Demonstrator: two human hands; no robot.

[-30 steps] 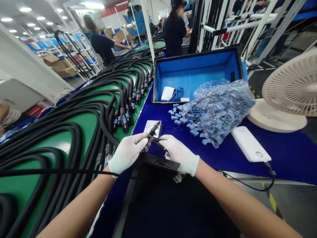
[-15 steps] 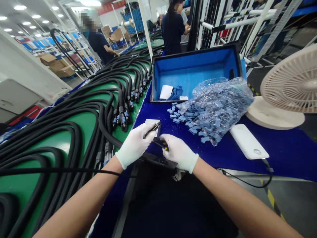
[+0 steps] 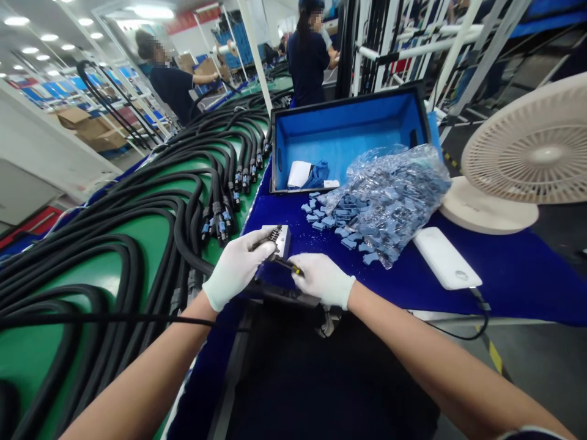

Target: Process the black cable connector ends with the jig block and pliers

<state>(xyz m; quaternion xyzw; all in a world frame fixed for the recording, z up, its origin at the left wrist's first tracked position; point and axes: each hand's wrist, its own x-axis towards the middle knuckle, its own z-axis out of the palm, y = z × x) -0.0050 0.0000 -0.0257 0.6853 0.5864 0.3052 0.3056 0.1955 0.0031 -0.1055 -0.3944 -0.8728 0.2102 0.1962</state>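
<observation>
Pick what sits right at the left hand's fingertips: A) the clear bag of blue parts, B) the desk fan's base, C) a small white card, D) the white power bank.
C: the fingertips of the left hand reach over the small white card.
</observation>
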